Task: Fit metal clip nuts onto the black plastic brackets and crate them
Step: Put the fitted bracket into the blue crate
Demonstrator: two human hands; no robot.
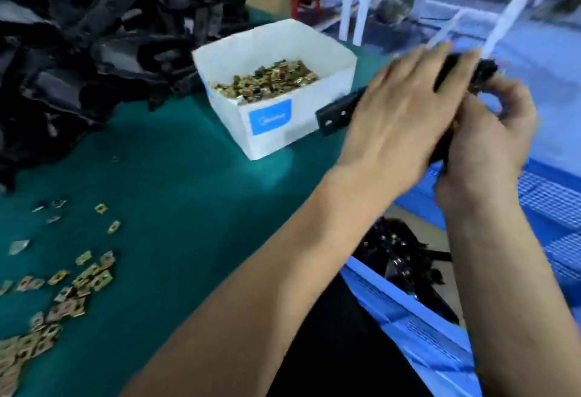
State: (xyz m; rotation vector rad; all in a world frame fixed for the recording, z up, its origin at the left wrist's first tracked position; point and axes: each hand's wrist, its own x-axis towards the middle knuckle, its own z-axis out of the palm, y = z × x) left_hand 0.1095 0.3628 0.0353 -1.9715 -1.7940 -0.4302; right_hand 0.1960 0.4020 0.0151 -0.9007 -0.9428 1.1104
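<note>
Both forearms reach across the green table, left hand and right hand gripping one black bracket together, apparently seating a clip nut; crating in the blue crate comes next. Loose clip nuts fill a white box.

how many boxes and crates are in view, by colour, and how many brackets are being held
white box of clip nuts: 1
blue crate with finished brackets: 1
black bracket held by left hand and right hand: 1
total: 3
Loose clip nuts and the black bracket pile are too blurred to count.
</note>
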